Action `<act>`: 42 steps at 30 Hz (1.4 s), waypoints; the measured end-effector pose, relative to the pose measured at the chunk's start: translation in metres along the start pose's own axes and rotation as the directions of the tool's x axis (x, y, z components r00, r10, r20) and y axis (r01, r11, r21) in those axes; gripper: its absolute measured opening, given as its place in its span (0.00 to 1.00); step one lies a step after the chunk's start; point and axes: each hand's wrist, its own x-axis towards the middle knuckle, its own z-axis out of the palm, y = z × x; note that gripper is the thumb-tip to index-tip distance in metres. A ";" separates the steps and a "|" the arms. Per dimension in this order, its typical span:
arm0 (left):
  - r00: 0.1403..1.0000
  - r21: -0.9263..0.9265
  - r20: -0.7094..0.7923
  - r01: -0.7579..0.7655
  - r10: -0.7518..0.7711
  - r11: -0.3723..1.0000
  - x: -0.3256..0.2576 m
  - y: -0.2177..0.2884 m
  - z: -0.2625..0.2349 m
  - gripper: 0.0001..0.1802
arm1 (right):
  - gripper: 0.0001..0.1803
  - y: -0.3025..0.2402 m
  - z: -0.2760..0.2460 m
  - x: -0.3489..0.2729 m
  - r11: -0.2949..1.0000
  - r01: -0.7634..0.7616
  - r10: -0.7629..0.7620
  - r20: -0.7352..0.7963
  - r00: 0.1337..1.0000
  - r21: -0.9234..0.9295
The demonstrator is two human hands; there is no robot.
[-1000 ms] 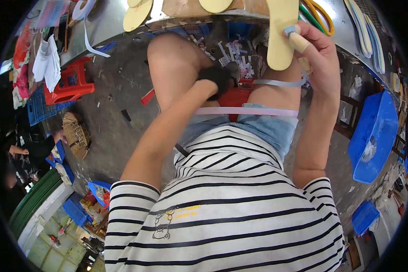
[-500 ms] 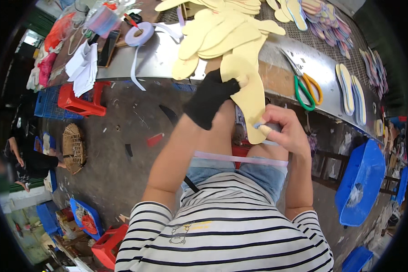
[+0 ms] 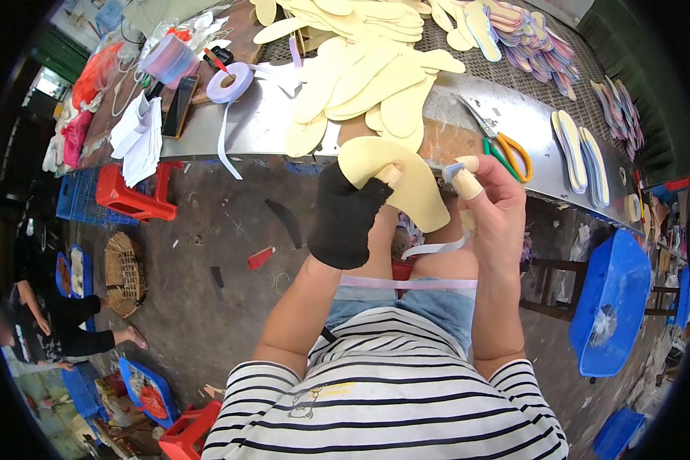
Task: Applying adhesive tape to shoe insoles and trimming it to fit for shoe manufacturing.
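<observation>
Scissors (image 3: 504,147) are lying on the metal bench (image 3: 268,126) beside piled insoles (image 3: 360,77). A tape roll (image 3: 228,82) is trailing off the edge. A red stool (image 3: 134,195) is standing below, a blue bin (image 3: 609,307) sitting right.

On the far left end of the metal bench lies a dark phone (image 3: 179,106), a flat black rectangle with a brownish edge – its screen is unlit and faces up. Just left of it sits a loose stack of white paper sheets (image 3: 138,136), hanging partly over the bench edge. Farther back stands a clear plastic bag (image 3: 169,57) holding pale purple rolls, and to its left an orange-red plastic bag (image 3: 98,70), crumpled. At the far left edge lie pink and white bundles (image 3: 67,138) – what they hold cannot be told. No signs show, and any labels are too small to make out.
</observation>
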 end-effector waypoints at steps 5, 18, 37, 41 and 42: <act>0.997 0.032 0.034 -0.066 0.065 0.997 -0.002 0.005 0.001 0.10 | 0.07 -0.001 0.005 0.004 0.999 0.048 -0.049 0.058 0.997 0.026; 0.983 0.032 0.088 -0.164 0.161 0.986 0.003 0.008 0.011 0.10 | 0.07 0.006 0.013 0.007 0.997 0.004 0.003 -0.091 0.996 0.080; 0.997 -0.305 0.083 0.024 0.001 0.952 0.034 0.011 0.007 0.12 | 0.05 0.023 -0.002 0.016 0.979 -0.180 0.176 0.042 0.983 0.097; 0.998 -0.274 0.063 0.004 0.014 0.962 0.028 0.012 0.008 0.13 | 0.04 0.032 0.010 0.001 0.989 0.141 -0.143 -0.052 0.988 -0.042; 0.999 -0.275 0.035 0.003 0.007 0.961 0.028 0.011 0.008 0.13 | 0.04 0.033 0.010 -0.001 0.990 0.136 -0.138 -0.057 0.989 -0.042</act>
